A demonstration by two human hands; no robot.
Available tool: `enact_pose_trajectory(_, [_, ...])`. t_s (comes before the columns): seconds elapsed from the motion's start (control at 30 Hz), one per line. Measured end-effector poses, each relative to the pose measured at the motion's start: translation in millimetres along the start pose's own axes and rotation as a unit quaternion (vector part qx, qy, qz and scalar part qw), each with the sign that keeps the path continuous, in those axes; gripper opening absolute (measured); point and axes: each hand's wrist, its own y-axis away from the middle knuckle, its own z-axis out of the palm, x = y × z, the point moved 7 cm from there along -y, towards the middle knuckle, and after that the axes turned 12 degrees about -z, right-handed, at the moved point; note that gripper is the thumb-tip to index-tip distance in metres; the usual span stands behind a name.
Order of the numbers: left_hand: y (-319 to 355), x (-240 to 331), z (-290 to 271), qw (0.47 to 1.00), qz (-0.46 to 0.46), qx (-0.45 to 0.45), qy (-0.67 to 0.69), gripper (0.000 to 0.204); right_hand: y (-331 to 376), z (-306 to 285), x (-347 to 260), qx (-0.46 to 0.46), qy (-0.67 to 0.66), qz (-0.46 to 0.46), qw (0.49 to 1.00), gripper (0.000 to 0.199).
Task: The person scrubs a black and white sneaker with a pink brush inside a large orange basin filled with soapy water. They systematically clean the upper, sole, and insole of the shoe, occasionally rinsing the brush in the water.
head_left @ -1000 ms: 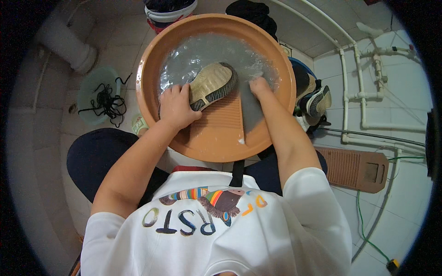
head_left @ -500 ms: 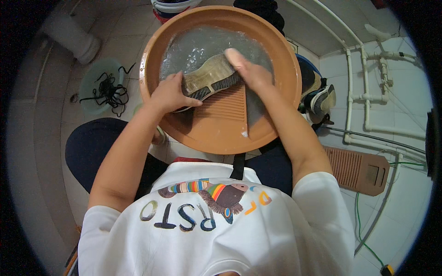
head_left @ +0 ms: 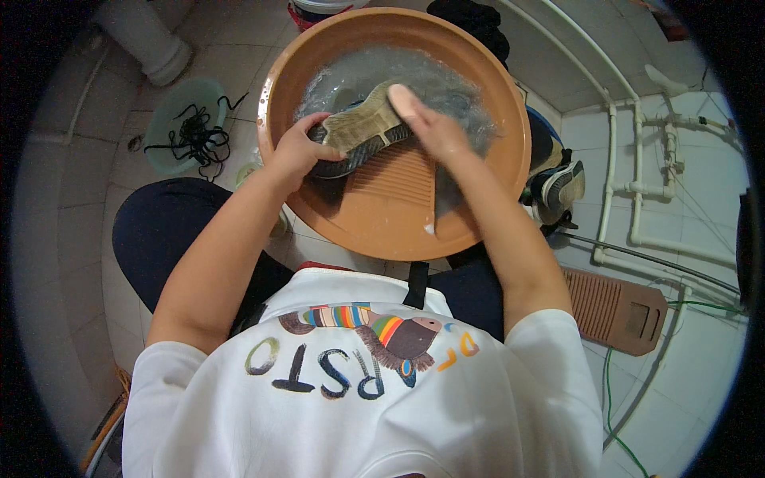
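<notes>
A shoe (head_left: 368, 121) is held sole up over the large orange-brown basin (head_left: 275, 103); its sole is tan with black ridged patches. My left hand (head_left: 299, 150) is closed round one end of it, thumb along the near side. At the other end, my right hand (head_left: 426, 123) grips the shoe, its outline slightly blurred and several fingers hidden. Beneath the shoe, a ribbed orange-brown washboard (head_left: 394, 183) slopes into cloudy grey water (head_left: 351, 68).
To the left, a pale green bowl (head_left: 163, 135) holds black shoelaces (head_left: 195, 135). More shoes (head_left: 558, 191) stand right of the basin. A brown washboard (head_left: 613, 309) lies near white wall pipes (head_left: 610, 183). Dark cloth (head_left: 470, 28) sits behind the basin.
The shoe's end at my right hand has tilted slightly upward, and the water is more stirred. Both hands keep hold of the shoe. The whole view has shifted a little.
</notes>
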Motion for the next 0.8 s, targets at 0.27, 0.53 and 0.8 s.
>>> enact_pose_trajectory(0.27, [-1,-4,-1,1.0,0.009,0.002,-0.02,0.073,2,8,-74,-0.059,0.055,-0.072,0.994,0.045])
enact_pose_trajectory(0.53, [-3,-5,-2,0.99,0.086,0.031,-0.109,0.082,24,20,-108,-0.084,0.118,-0.163,0.976,0.051])
enact_pose_trajectory(0.8, [-1,1,8,0.982,0.094,-0.05,-0.156,0.086,32,21,-107,-0.061,0.118,-0.104,0.986,0.045])
